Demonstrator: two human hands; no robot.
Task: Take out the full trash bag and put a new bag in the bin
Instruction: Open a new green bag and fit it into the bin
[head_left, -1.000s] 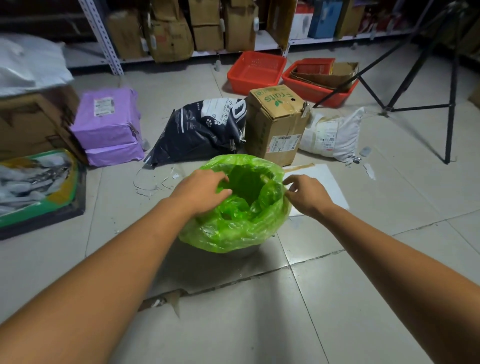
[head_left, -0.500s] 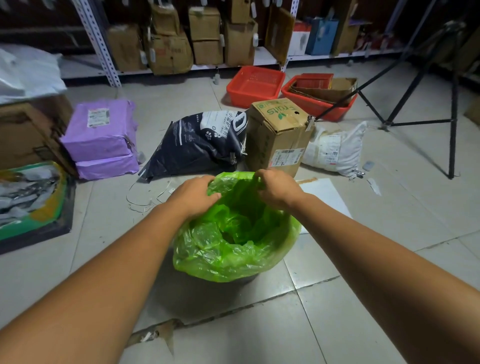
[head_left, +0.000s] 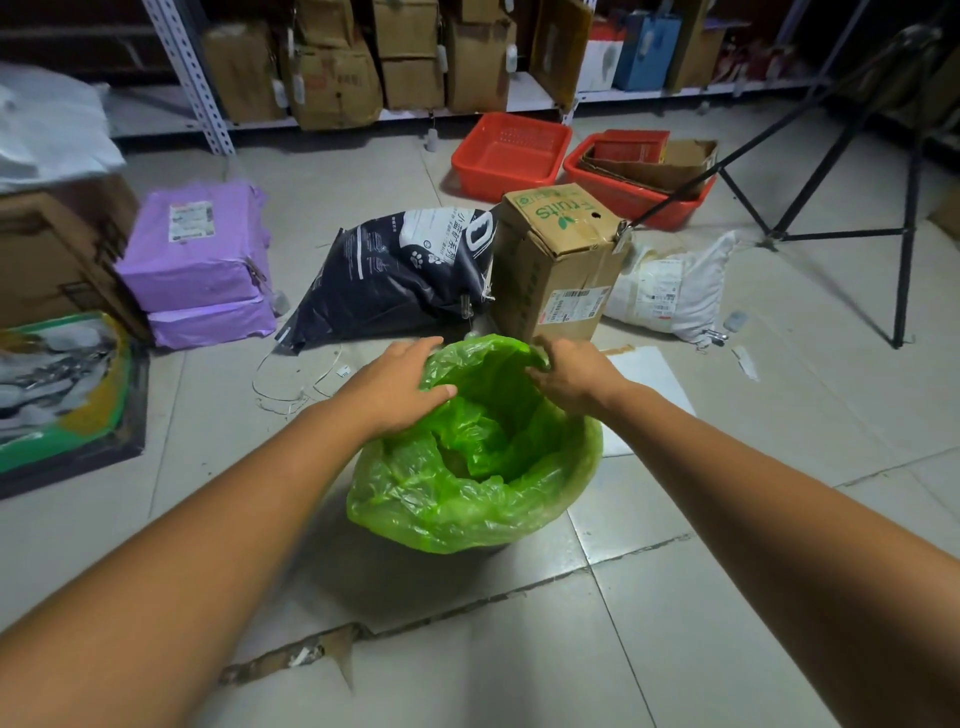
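A bright green plastic trash bag (head_left: 467, 499) is draped over a bin on the tiled floor; the bin itself is almost wholly hidden under the plastic. My left hand (head_left: 397, 387) lies on the bag's far-left rim, thumb over the plastic and fingers reaching along the edge. My right hand (head_left: 569, 376) grips the bag's far-right rim, its fingers curled into the plastic. The bag's mouth stands open between my hands, with crumpled green plastic inside.
Just behind the bin stand a cardboard fruit box (head_left: 558, 265), a dark cat-litter sack (head_left: 400, 270) and a white parcel (head_left: 670, 288). Purple parcels (head_left: 200, 265) lie left, red baskets (head_left: 511, 153) at the back, a black tripod (head_left: 906, 208) right. A white sheet (head_left: 652, 379) lies beside the bin.
My right hand moved from the bag's right side to its far rim and took hold of it. My left hand slid further along the left rim. The view came closer.
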